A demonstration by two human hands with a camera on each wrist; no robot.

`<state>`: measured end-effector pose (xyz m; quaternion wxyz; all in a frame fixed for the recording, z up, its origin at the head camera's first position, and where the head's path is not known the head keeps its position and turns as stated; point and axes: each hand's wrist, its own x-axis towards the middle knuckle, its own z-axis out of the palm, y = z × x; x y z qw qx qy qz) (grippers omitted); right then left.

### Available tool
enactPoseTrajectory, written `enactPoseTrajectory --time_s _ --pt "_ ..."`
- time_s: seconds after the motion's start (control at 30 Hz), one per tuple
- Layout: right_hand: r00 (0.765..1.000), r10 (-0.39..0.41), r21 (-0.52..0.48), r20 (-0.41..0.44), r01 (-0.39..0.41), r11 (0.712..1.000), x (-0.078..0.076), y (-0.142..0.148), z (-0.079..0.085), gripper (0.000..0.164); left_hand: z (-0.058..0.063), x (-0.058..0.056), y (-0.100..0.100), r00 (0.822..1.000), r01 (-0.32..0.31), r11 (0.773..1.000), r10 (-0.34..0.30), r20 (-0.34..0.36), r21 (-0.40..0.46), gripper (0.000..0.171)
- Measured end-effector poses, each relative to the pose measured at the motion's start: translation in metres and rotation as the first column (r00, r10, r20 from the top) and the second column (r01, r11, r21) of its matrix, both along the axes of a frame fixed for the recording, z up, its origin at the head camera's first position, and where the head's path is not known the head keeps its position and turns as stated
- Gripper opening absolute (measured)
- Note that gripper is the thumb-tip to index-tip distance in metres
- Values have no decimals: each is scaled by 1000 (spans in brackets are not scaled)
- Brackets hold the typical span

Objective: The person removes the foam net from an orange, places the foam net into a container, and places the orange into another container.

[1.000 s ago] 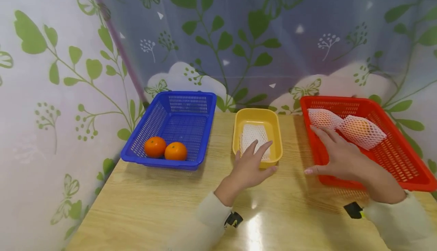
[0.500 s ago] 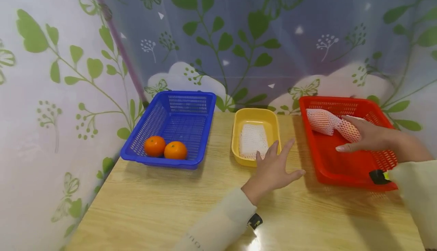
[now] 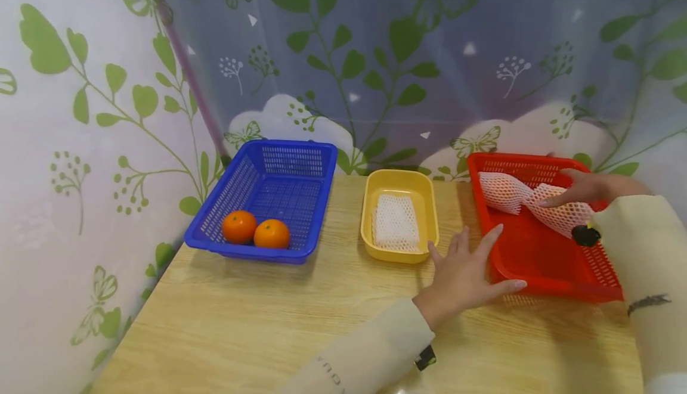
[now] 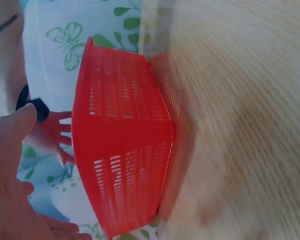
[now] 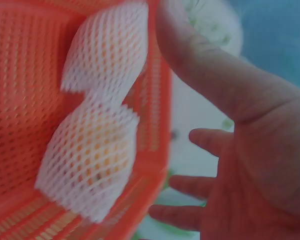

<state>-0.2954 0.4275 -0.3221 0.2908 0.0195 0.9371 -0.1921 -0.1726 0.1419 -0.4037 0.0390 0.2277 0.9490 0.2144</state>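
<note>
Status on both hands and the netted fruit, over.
Left hand open, holding nothing, near red basket. Right hand open by its far right corner. Two netted fruits inside, ungripped. Nothing seen blocking them in right wrist view.

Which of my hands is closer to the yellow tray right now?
Left. Your left hand is by the near right corner of the yellow tray; your right hand is farther, at the far right corner of the red basket.

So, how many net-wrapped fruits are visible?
2, both in the red basket: one fruit far left, another fruit right of it, partly behind the right hand. The sleeve covers part of the basket.
</note>
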Motion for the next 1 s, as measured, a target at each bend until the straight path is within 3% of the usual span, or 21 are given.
enactPoseTrajectory --time_s 0.2,0.3,0.47,0.53,0.73,0.9,0.97,1.0 --pt "990 -55 -33 129 60 998 -6 3 -10 121 -3 0 9 1000 -6 1000 6 20 -22 89" --pt "974 -159 -61 161 171 983 -2 -2 -18 130 -8 1 10 1000 -4 999 4 20 -38 87" --pt "972 -226 -95 69 232 968 -1 -7 -36 136 -14 3 13 999 14 998 -12 30 -59 86" --pt "983 -182 -93 15 182 979 -3 -7 -43 132 -15 4 15 999 19 998 -17 36 -59 85" --pt "981 -193 -118 -25 188 975 -4 -6 -59 131 -16 4 16 999 25 997 -22 34 -79 84" --pt "948 -319 -115 -10 316 942 -1 -4 -67 147 -19 6 18 999 38 996 -36 27 -82 81" --pt "930 -366 -103 -28 362 927 0 -4 -69 147 -20 6 18 999 40 997 -37 39 -63 79" --pt "932 -358 -80 -58 354 932 0 -4 -70 144 -21 6 18 998 40 998 -38 45 -54 77"
